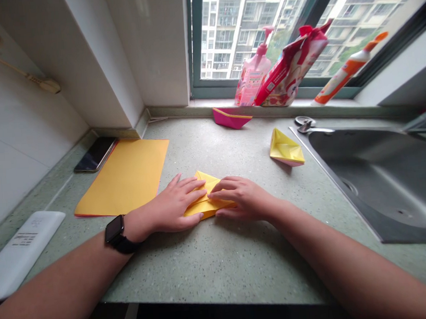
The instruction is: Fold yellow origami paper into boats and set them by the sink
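Observation:
My left hand (176,205), with a black smartwatch (115,230) on its wrist, and my right hand (242,201) press from both sides on a folded yellow paper (205,209). Their fingertips nearly meet on top of it, hiding much of the fold. Left of my left hand lies a flat yellow-orange paper sheet (122,177) with a red underside at its edge. A folded yellow paper boat (286,148) sits to the upper right of my right hand. A pink paper boat (232,117) stands farther back by the window ledge.
The green speckled countertop (205,270) holds a smartphone (95,154) and a white power bank (23,250). A steel sink (376,183) lies at right. A pink pump bottle (253,70), a red-and-white bag (290,68) and an orange-capped tube (348,69) lean at the window.

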{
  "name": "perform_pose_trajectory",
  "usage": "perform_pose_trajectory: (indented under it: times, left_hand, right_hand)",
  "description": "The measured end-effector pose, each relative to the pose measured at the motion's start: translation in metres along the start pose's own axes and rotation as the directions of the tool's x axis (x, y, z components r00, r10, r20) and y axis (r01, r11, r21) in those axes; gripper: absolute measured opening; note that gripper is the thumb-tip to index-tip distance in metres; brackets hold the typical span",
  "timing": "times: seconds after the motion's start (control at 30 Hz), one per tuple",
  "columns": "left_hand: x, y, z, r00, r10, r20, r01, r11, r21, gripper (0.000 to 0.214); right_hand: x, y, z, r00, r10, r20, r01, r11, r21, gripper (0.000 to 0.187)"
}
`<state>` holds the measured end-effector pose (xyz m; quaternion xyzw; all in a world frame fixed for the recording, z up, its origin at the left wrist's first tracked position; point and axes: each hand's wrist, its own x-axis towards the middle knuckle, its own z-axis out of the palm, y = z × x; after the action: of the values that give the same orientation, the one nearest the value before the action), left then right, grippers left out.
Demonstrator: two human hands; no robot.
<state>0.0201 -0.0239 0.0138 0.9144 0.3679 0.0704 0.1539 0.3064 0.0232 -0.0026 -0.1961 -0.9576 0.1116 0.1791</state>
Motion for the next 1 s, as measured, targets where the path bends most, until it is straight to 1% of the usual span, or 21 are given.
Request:
perform_pose_trajectory:
  times: [0.13,0.23,0.3,0.4,0.5,0.6,0.77,0.87,1.0]
  left_hand:
    - [0.000,0.000,-0.002,1.000,-0.016,0.026,0.016,1.000,0.022,0.054]
    - [-0.001,0.001,-0.003,1.000,0.011,0.018,-0.012,0.999,0.050,0.053]
    - [-0.002,0.002,-0.004,0.999,0.040,0.004,-0.040,0.997,0.059,0.052]
    - [-0.003,0.004,-0.007,0.998,0.060,-0.017,-0.059,0.997,0.055,0.048]
    - [-0.003,0.004,-0.011,0.998,0.056,-0.037,-0.054,0.998,0.035,0.045]
    - [-0.005,0.004,-0.014,0.996,0.057,-0.073,-0.055,0.998,0.031,0.036]
    - [-0.004,0.001,-0.010,0.980,0.025,-0.198,-0.018,0.999,0.035,0.024]
    - [-0.001,-0.001,-0.004,0.976,0.013,-0.219,-0.009,1.000,0.021,0.019]
    - [0.002,-0.003,0.000,0.971,-0.020,-0.238,0.023,1.000,0.012,0.018]
  right_hand:
    - [0.001,0.000,-0.001,1.000,-0.026,-0.015,0.026,1.000,-0.013,0.027]
    - [0.001,0.001,-0.002,0.999,-0.034,-0.018,0.033,0.998,-0.045,0.034]
    - [0.001,0.001,-0.004,1.000,-0.027,-0.012,0.027,0.998,-0.062,0.035]
    - [0.000,0.002,-0.008,1.000,-0.007,-0.006,0.007,0.997,-0.073,0.029]
    - [-0.002,0.004,-0.013,1.000,0.022,0.015,-0.021,0.998,-0.064,0.022]
    - [-0.002,0.004,-0.017,0.998,0.040,0.041,-0.037,0.998,-0.052,0.018]
    - [-0.002,0.005,-0.018,0.997,0.048,0.053,-0.045,0.997,-0.067,0.021]
    - [-0.002,0.007,-0.017,0.996,0.058,0.060,-0.054,0.996,-0.071,0.022]
    - [-0.003,0.011,-0.019,0.991,0.091,0.094,-0.081,0.991,-0.104,0.025]
